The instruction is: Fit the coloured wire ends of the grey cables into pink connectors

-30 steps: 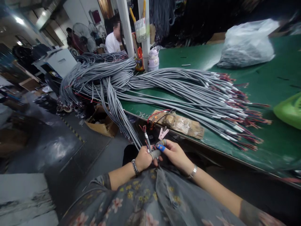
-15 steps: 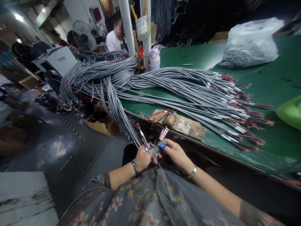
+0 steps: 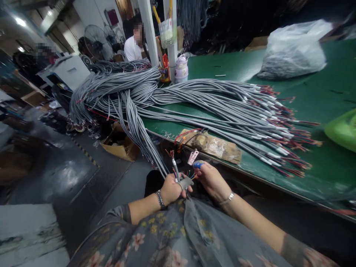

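My left hand [image 3: 170, 190] is closed around the stripped end of a grey cable [image 3: 177, 173], which points upward with a white band and bare copper strands at its tip. A grey wrap [image 3: 186, 182] lies over the left thumb. Thin coloured wires [image 3: 189, 175] fan out beyond that thumb, toward my right hand. My right hand [image 3: 213, 181], with a blue wrap [image 3: 198, 164] on its thumb, is pinched just right of these wires. What its fingertips hold, if anything, is hidden. More grey cables [image 3: 147, 142] run down from the bench to my left hand.
Many grey cables [image 3: 222, 105] with stripped ends lie across the green bench [image 3: 217, 63]. A taped wooden board [image 3: 225, 150] sits at its front edge, near a pink tag [image 3: 193, 157]. Behind are a plastic bag [image 3: 294, 52] and a purple container [image 3: 181, 70]. A cardboard box [image 3: 119, 146] stands below.
My right hand has moved slightly right, away from my left thumb, uncovering the coloured wires. The cable end in my left hand has swung more upright.
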`<state>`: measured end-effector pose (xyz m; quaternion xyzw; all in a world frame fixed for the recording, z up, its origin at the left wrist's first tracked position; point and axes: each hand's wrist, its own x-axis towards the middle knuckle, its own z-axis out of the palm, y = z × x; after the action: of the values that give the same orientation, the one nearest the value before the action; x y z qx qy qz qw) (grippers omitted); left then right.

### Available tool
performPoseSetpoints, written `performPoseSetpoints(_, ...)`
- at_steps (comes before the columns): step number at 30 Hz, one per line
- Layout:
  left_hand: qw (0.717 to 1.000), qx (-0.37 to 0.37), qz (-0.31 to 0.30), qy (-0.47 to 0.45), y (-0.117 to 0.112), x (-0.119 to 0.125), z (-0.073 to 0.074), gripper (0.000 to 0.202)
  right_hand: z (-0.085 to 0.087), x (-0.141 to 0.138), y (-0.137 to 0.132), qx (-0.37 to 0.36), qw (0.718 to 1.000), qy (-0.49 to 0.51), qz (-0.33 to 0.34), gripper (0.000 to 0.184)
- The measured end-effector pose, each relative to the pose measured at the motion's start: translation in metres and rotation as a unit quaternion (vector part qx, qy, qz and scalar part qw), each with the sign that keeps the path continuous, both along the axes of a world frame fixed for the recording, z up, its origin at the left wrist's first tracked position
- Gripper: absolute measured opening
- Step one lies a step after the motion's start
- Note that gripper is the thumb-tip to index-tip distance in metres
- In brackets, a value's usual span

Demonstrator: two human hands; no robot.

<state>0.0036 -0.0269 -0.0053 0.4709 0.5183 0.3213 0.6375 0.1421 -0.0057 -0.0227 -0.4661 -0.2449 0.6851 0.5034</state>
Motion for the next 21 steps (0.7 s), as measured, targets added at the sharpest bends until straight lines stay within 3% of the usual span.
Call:
performPoseSetpoints(4,0.999,-0.004,0.038,-0.012,0.002,-0.001,-0.004,0.038,-0.002,0.007,-0.004,0.001,0.996,0.054,0.071,0.024)
performPoseSetpoints(9,0.996,-0.017,0.071,-0.05,0.006,-0.001,0.002,0.039,-0.002,0.013,0.0,-0.019,0.992,0.086,0.089,0.032)
performPoseSetpoints(14,0.995,-0.048,0.033,-0.085,0.017,0.0,0.012,0.041,0.001,0.012,0.019,0.024,0.993,0.05,0.1,0.039)
performPoseSetpoints(21,0.991,-0.061,0.008,-0.12,0.028,0.003,0.007,0.04,0.004,0.004,0.024,0.021,0.992,0.099,0.071,0.043)
